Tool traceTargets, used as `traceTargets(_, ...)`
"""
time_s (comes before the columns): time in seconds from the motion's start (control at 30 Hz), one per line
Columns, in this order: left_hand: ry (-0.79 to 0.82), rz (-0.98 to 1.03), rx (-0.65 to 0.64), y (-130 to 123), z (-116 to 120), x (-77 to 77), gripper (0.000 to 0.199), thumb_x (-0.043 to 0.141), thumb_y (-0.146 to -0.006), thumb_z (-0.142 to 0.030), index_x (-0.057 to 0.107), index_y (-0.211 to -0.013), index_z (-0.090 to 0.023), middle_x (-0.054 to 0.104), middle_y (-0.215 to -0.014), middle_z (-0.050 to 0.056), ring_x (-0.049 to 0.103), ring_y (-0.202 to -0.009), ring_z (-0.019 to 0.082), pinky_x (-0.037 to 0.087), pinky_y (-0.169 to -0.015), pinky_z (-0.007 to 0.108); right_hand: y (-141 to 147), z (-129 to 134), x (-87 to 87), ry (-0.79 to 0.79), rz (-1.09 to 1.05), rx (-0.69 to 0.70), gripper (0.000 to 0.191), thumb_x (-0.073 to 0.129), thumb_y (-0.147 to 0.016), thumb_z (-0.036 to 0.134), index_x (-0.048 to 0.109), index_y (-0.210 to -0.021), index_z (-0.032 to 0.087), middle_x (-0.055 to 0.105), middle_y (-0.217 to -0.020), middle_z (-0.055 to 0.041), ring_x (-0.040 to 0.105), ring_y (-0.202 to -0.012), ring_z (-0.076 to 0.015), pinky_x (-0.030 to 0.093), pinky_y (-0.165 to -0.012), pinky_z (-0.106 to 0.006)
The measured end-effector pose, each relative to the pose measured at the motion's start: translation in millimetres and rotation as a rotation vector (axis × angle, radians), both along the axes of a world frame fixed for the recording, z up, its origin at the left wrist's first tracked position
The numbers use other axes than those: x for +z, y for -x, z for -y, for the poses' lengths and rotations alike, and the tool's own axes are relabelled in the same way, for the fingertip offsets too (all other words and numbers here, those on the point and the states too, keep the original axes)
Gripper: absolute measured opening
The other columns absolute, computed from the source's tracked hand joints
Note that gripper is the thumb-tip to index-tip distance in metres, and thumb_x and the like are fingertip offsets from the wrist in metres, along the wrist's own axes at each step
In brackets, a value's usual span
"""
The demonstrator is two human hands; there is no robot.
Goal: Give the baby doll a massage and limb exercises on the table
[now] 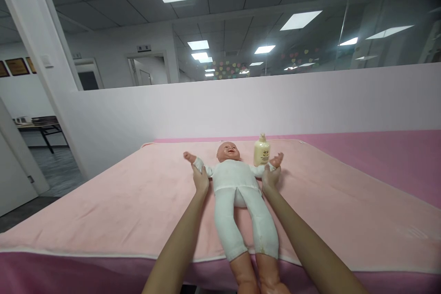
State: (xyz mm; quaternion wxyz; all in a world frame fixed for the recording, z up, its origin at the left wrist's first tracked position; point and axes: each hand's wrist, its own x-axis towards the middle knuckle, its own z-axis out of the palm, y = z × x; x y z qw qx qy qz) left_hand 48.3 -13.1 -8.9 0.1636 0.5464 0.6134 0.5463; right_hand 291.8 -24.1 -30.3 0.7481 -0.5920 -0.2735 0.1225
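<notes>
A baby doll (236, 179) with a white cloth body lies on its back on a pink towel (138, 202), arms spread to both sides. Its legs reach over the towel's near edge. My left hand (201, 179) is closed around the doll's arm on the left, near the wrist. On the other side, my right hand (270, 178) grips the doll's other arm below its hand. Just behind that arm stands a pale yellow pump bottle (262, 150), upright and close to my right hand. My fingers are partly hidden behind the doll's arms.
Under the towel is a magenta surface (396, 156), showing at the right and along the front edge. A low white wall (258, 105) with glass above it borders the back. At far left, a table (43, 126) stands beyond a doorway, near a white door (15, 170).
</notes>
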Motion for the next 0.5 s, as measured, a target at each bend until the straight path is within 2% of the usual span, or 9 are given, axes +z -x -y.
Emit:
traceTargets(0.13, -0.032, -0.341, -0.134, -8.1, 10.6, 5.7, 0.059, 0.035, -0.084, -0.014, 0.031, -0.141, -0.029, 0.054, -0.12, 0.009, 0.056, -0.105, 0.021, 0.044, -0.087, 0.033, 9.5, 7.1, 6.0, -0.083, 0.362, 0.196, 0.057, 0.041, -0.072, 0.019, 0.049, -0.128, 0.018, 0.056, -0.123, -0.0088, 0.051, -0.113, -0.0231, 0.039, -0.096, -0.037)
traceTargets(0.27, -0.002, -0.564, -0.125, -11.7, 13.0, 7.0, 0.064, 0.037, -0.078, -0.004, 0.044, -0.133, -0.036, 0.048, -0.126, 0.008, 0.053, -0.109, 0.023, 0.043, -0.089, 0.036, 13.6, 4.8, 5.9, -0.067, 0.637, 0.382, 0.059, 0.035, -0.064, 0.006, 0.063, -0.115, 0.02, 0.061, -0.111, -0.0067, 0.053, -0.107, -0.0192, 0.04, -0.096, -0.034)
traceTargets(0.4, -0.034, -0.553, -0.159, -10.2, 9.1, 4.8, 0.064, 0.037, -0.076, -0.002, 0.048, -0.13, -0.034, 0.048, -0.126, 0.008, 0.05, -0.113, 0.022, 0.041, -0.092, 0.035, 12.4, 0.2, 3.2, -0.039, 0.66, 0.435, 0.061, 0.036, -0.063, 0.005, 0.062, -0.116, 0.02, 0.061, -0.111, -0.0065, 0.053, -0.107, -0.0195, 0.04, -0.096, -0.035)
traceTargets(0.5, -0.068, -0.392, -0.228, -7.7, 6.1, 3.3, 0.058, 0.037, -0.078, -0.006, 0.048, -0.131, -0.027, 0.051, -0.122, 0.01, 0.051, -0.11, 0.021, 0.042, -0.091, 0.033, 12.9, 1.7, 3.9, -0.048, 0.561, 0.401, 0.06, 0.043, -0.065, 0.011, 0.056, -0.123, 0.018, 0.057, -0.121, -0.0079, 0.051, -0.113, -0.0217, 0.039, -0.097, -0.037)
